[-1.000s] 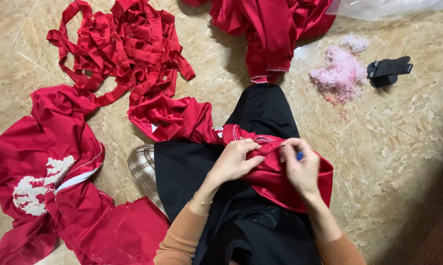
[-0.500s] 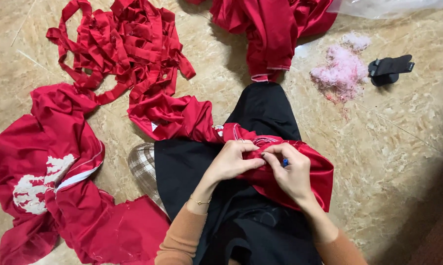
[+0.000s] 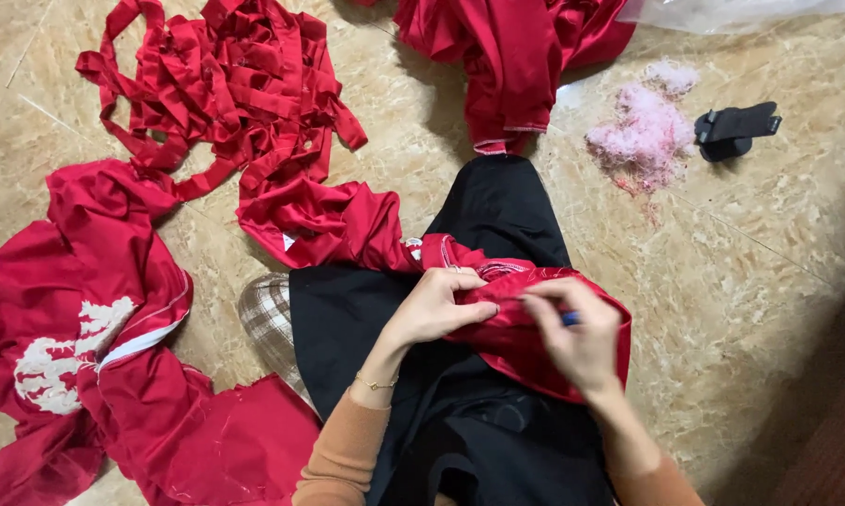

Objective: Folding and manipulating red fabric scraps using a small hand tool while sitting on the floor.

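A red garment (image 3: 526, 351) lies across my lap, over black trousers (image 3: 497, 215). My left hand (image 3: 437, 305) pinches a fold of this red cloth at its top edge. My right hand (image 3: 577, 337) is closed around a small blue tool (image 3: 570, 319), whose tip points at the fold next to the left fingers. Only a short piece of the tool shows past my fingers, and its working end is hidden.
A pile of red strips (image 3: 226, 84) lies at the upper left, and a red garment with a white print (image 3: 76, 337) lies at the left. More red cloth (image 3: 507, 47) sits at the top. Pink fluff (image 3: 643, 131) and a black object (image 3: 736, 126) rest on the marble floor (image 3: 769, 281).
My right hand has moved left along the red cloth, closer to my left hand. The left hand has kept its grip on the fold.
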